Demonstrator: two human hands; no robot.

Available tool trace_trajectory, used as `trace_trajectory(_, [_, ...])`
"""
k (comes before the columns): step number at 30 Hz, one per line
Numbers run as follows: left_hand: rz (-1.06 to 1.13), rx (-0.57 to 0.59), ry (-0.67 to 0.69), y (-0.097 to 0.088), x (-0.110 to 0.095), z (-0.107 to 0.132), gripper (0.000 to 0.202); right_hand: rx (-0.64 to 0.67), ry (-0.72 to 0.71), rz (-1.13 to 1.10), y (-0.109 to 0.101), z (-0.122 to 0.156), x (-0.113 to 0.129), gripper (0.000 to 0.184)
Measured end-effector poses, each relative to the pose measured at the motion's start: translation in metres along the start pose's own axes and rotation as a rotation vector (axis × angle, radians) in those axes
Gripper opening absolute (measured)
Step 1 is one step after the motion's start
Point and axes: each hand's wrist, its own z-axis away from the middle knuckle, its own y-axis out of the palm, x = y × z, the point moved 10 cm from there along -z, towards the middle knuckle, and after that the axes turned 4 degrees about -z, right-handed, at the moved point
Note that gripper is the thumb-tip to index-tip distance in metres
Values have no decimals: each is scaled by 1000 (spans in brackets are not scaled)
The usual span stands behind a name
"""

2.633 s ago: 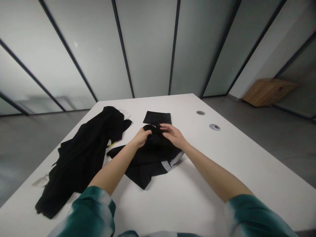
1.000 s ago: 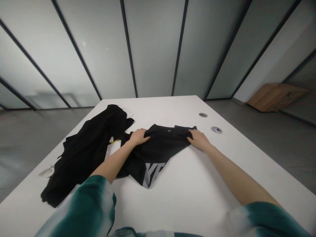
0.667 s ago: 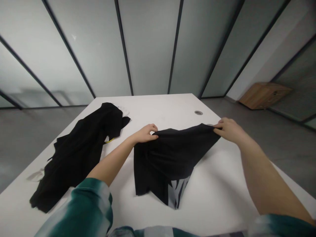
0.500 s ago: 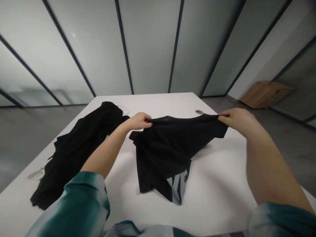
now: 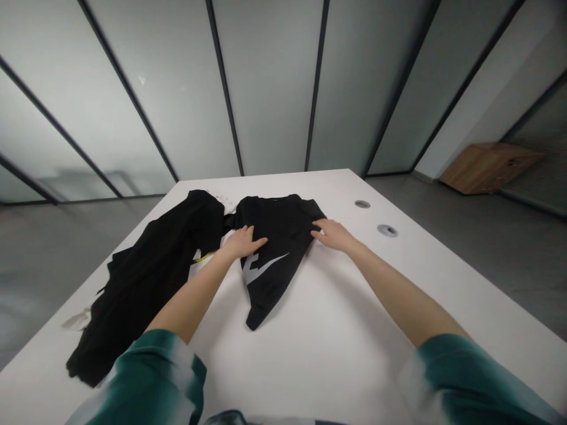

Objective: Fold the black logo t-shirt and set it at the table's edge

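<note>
A black T-shirt (image 5: 279,227) with a large pale grey print lies on the white table, collar toward the far edge, its lower end narrowing to a folded point. My left hand (image 5: 244,242) rests at its left side, fingers stretched and thumb apart, just above the print. On the right edge below the sleeve is my right hand (image 5: 334,234), its thumb and fingers apart and touching the cloth. Neither hand grips anything that I can see.
To the left lies a long heap of black clothing (image 5: 150,277), with bits of white cloth (image 5: 78,320) poking out. Two round cable grommets, one farther (image 5: 362,204) and one nearer (image 5: 387,231), sit in the white table (image 5: 336,354). A wooden cabinet (image 5: 489,168) stands beyond, on the floor.
The T-shirt, held up stretched by its top between both hands, has come down onto the table with its print showing. Both hands have let go and lowered; the right has moved left.
</note>
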Motion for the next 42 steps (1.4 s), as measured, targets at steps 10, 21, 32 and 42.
trace_trajectory(10, [3, -392, -131, -1, 18, 18, 61, -123, 86, -13, 35, 35, -16, 38])
trace_trajectory(21, [164, -65, 229, 31, -19, 24, 88, -45, -165, -87, 45, 37, 20, 40])
trace_trajectory(32, [906, -72, 41, 35, -20, 16, 45, -89, -92, -102, 46, 34, 18, 68])
trace_trajectory(42, [1482, 399, -41, 67, -47, 40, 42, -110, -156, -111, 54, 26, 21, 34])
